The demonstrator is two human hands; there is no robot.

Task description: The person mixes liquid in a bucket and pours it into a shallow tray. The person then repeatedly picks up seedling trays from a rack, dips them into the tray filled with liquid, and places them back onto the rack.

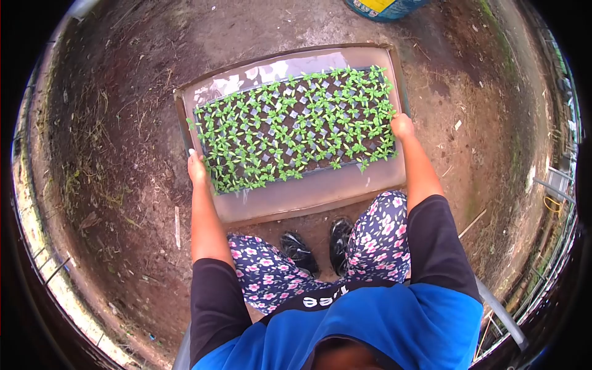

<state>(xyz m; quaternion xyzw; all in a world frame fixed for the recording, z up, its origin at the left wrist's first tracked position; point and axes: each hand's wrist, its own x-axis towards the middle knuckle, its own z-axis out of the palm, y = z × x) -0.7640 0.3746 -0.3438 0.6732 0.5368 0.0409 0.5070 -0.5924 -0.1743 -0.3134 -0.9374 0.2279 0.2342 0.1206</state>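
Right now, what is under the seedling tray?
Under the seedling tray lies a shallow basin holding cloudy water. The left hand and right hand grip the tray's ends. The basin floor beneath is hidden.

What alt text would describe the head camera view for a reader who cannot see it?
A seated person's left hand and right hand grip the two ends of a seedling tray resting in a shallow water tray on bare soil, above their black shoes.

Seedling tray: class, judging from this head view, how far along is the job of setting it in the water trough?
Done: the seedling tray sits inside the water trough. In hand: left hand and right hand grip its ends. Left: releasing it.
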